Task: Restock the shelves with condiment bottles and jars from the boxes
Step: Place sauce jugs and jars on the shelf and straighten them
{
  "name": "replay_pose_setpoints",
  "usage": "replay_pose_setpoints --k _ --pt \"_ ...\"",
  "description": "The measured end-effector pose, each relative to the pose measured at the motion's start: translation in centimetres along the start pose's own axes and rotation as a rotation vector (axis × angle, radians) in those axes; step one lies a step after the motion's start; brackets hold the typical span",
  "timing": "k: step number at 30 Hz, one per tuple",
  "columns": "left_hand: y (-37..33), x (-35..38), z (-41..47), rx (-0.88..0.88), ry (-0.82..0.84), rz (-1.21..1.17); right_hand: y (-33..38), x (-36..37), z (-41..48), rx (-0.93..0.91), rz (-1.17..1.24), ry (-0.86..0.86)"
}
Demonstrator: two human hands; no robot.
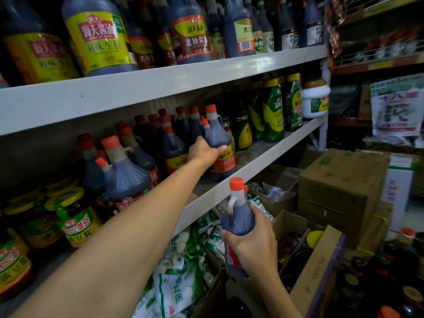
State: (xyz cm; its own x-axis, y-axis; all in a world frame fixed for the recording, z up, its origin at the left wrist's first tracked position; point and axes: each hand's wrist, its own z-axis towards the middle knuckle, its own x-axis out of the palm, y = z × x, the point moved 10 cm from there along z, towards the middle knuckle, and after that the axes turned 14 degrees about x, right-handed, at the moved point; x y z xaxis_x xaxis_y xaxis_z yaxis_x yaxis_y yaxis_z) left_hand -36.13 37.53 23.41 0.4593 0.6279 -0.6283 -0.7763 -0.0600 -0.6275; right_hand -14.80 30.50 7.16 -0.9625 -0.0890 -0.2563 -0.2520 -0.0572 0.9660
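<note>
The middle shelf (252,171) of the grey rack is already well filled. Jars (75,216) sit toward its left end, a crowd of orange-capped sauce bottles (142,154) fills the middle, and green-labelled bottles (273,111) stand toward the right end, with a bare stretch of board between those two groups. On the floor at the right is a closed cardboard box (339,187), seemingly not yet unpacked. Nearer the camera is an open box (319,271) whose inside is too dim to read, so more stock probably remains to go up. The shelf bottle (221,143) stands upright near the front edge, on the right flank of the orange-capped crowd. The left hand (204,152) wraps fingers and thumb round its shoulder, apparently settling it into place. The second bottle (238,216) is upright below the shelf's front edge and above the open box, gripped round its body by the right hand (254,244). It looks bound for the bare stretch next.
</note>
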Motion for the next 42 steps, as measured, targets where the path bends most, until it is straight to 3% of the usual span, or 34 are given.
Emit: replay_pose_setpoints --k 19,22,27,32,36,42 --pt "1.1 0.7 -1.8 0.016 -0.307 -0.067 0.0 -0.2 -0.8 0.009 -0.055 -0.012" --pt "1.3 1.0 -1.8 -0.005 -0.287 -0.101 0.3 -0.1 -1.0 0.006 -0.046 -0.018" --pt "1.4 -0.1 -3.2 -0.094 -0.181 -0.391 1.3 -0.9 -1.2 0.008 -0.015 -0.033" --pt "-1.8 -10.2 -12.2 0.164 -0.397 -0.504 7.4 -2.4 -1.5 -0.077 0.122 -0.075" --pt "-3.3 -18.6 -20.6 0.459 -0.538 -0.106 14.9 -1.0 0.5 -0.175 0.14 0.005" --pt "5.7 -19.3 -22.9 0.173 -0.341 0.244 19.0 4.3 2.4 -0.232 0.064 -0.027"
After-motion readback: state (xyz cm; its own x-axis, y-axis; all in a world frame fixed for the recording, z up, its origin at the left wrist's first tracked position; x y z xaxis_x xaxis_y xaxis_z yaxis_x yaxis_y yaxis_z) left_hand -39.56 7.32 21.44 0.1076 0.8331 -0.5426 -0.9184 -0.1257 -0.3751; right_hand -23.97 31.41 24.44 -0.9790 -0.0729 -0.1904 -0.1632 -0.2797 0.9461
